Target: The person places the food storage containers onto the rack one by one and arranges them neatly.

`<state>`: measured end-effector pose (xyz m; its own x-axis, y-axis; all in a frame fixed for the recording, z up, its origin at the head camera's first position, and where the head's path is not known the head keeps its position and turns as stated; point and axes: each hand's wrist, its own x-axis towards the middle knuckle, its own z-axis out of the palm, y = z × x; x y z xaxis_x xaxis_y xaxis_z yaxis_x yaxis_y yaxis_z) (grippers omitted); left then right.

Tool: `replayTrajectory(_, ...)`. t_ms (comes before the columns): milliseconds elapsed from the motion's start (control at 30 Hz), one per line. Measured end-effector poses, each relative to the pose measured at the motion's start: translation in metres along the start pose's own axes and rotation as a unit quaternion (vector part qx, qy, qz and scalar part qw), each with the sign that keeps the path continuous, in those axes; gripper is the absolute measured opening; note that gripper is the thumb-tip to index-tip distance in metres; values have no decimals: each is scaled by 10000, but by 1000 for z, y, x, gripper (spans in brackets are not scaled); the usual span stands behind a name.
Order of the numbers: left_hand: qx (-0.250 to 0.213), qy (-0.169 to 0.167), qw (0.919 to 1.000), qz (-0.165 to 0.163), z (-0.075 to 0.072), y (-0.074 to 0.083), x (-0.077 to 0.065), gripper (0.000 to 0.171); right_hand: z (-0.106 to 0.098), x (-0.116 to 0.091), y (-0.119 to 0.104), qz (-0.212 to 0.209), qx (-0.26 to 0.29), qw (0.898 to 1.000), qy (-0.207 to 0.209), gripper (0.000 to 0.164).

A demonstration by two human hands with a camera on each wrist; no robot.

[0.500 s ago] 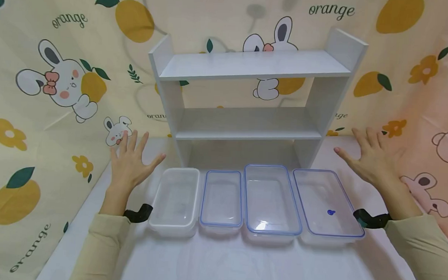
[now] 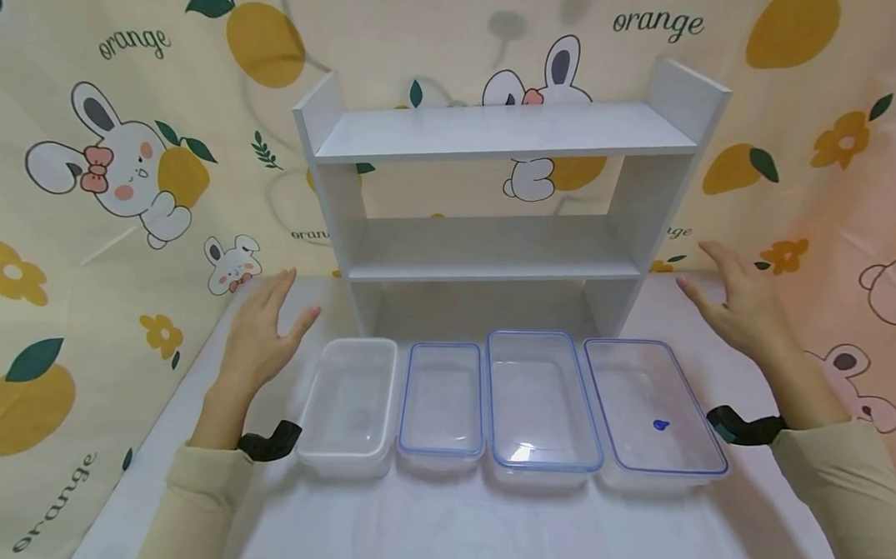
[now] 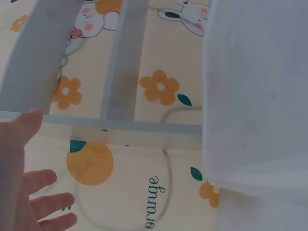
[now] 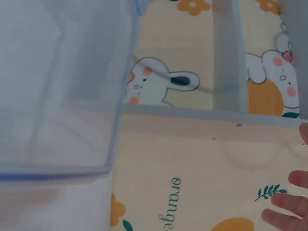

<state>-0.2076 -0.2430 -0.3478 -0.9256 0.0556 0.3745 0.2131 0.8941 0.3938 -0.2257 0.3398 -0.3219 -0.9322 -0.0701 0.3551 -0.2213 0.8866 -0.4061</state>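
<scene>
My left hand point(image 2: 256, 338) hovers left of the row of boxes, thumb apart from the straight fingers, holding nothing. On the other side, my right hand point(image 2: 747, 309) is raised behind the rightmost box, its fingers extended and touching nothing. Between the hands stand a white-rimmed plastic food container point(image 2: 353, 400), a small blue-rimmed container point(image 2: 443, 400), a larger blue-rimmed container point(image 2: 544, 400) and a wide blue-rimmed container point(image 2: 653, 405) with a blue spot. The left wrist view shows the white-rimmed box close up at right, with left fingers point(image 3: 50, 207) at lower left.
A white shelf unit point(image 2: 493, 269) with an upper and a middle board stands right behind the containers. Behind it hangs a printed cloth point(image 2: 429, 28) with rabbits and oranges. The white table point(image 2: 437, 529) extends in front of the boxes.
Both hands have turned so their fingers, spread before, now lie closer together and show more from the side. The left hand has dropped slightly. The containers and shelf have not moved.
</scene>
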Motion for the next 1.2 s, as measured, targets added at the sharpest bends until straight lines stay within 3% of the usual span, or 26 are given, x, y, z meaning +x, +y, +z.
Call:
replayTrajectory(233,-786,-130,9968,-58,-3,4,-11,61,-6,6,-11,89,615,9972,411,64)
replayTrajectory(467,-1597,-398,9862,-172,-3,-3,-20,51,-7,19,-22,-119,1043,9877,1161,56)
replayTrajectory(600,-1991,-506,9782,-291,0,-6,-23,45,-8,25,-29,-361,1269,9764,1710,51)
replayTrajectory(833,-2442,-891,9642,-531,5,-10,-29,43,-17,36,-44,-281,1828,9616,2027,47)
replayTrajectory(1033,-2929,-1262,9456,-647,13,-17,-34,44,-24,52,-57,-518,2047,9406,2659,43)
replayTrajectory(1200,-3083,-1301,9389,-805,20,-23,-38,44,-30,67,-69,-423,2625,9229,2786,44)
